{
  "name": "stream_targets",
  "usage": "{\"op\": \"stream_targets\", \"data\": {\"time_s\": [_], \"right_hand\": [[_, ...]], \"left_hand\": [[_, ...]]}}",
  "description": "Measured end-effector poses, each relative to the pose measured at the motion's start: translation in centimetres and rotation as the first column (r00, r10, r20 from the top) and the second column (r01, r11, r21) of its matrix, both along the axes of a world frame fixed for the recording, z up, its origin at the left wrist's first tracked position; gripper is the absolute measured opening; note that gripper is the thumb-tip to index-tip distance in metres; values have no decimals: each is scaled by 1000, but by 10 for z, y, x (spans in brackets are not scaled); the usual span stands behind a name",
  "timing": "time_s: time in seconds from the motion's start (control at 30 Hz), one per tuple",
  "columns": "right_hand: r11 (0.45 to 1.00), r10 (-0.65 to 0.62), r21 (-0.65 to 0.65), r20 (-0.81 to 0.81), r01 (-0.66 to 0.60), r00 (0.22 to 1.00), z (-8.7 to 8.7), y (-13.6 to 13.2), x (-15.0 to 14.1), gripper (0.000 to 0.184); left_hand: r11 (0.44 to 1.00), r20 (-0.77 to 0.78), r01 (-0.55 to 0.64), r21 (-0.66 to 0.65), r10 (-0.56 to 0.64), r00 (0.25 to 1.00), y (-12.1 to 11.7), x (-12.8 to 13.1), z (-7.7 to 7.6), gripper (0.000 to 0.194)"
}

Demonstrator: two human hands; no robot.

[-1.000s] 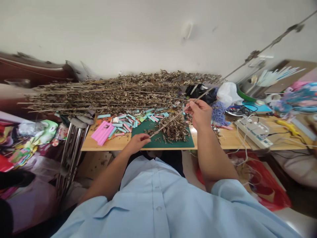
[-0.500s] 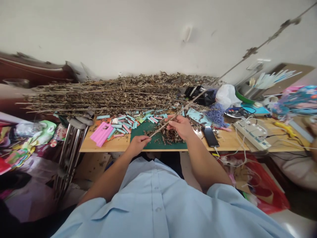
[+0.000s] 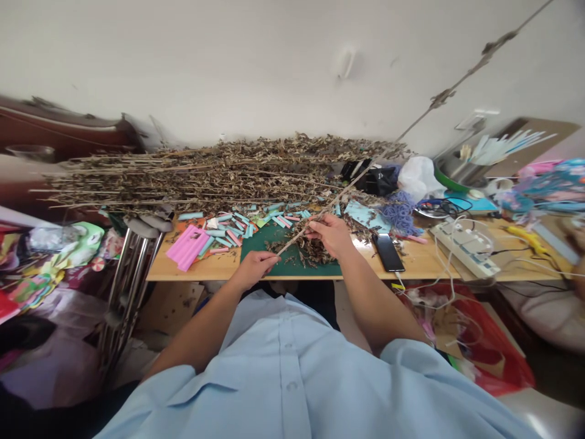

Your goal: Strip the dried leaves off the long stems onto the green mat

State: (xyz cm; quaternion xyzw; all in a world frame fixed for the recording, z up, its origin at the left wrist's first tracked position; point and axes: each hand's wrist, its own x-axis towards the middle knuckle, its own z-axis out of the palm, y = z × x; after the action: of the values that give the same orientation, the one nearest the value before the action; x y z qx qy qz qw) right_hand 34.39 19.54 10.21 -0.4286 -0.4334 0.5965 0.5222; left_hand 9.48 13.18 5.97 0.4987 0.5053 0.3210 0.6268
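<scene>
Head view: a dry stem (image 3: 340, 194) is gripped by the right hand (image 3: 326, 235) over the green mat (image 3: 260, 244), the left hand (image 3: 253, 267) set apart at its lower end, grip unclear; it looks light, stiff and brittle, best taken low on the bare wood.

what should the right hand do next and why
Probably slide the right hand along the stem toward the leaf clumps near its far end. Those leaves are still attached, the left hand is holding the near end steady, and the green mat beneath has dry leaves heaped on it.
</scene>
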Motion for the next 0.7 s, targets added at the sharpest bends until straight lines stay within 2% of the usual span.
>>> {"op": "stream_targets", "data": {"time_s": [0.1, 0.33, 0.47, 0.53, 0.6, 0.7], "right_hand": [[998, -55, -34, 10, 56, 998, -5, 3, 1, 35], [995, -90, -57, -91, 85, 992, -7, 6, 6, 37], [981, -192, -43, -114, 189, 975, -12, 13, 11, 38], [972, -234, -20, -36, 233, 972, -16, 19, 16, 35], [961, -275, 43, 125, 272, 953, -20, 26, 22, 29], [938, -343, 207, 430, 278, 835, -27, 38, 34, 19]], "left_hand": [[1000, -18, -3, 8, 3, 1000, 0, -1, 1, 50], [999, -64, -4, 49, 7, 998, -1, 0, 3, 50], [998, -60, -36, 53, 39, 997, -1, -5, 0, 51], [996, -75, -16, 84, 23, 997, -2, -8, -1, 51], [996, -73, 1, 92, 6, 997, -3, -10, -1, 51], [998, -46, -8, 66, 11, 999, -5, -11, 0, 52]]}}
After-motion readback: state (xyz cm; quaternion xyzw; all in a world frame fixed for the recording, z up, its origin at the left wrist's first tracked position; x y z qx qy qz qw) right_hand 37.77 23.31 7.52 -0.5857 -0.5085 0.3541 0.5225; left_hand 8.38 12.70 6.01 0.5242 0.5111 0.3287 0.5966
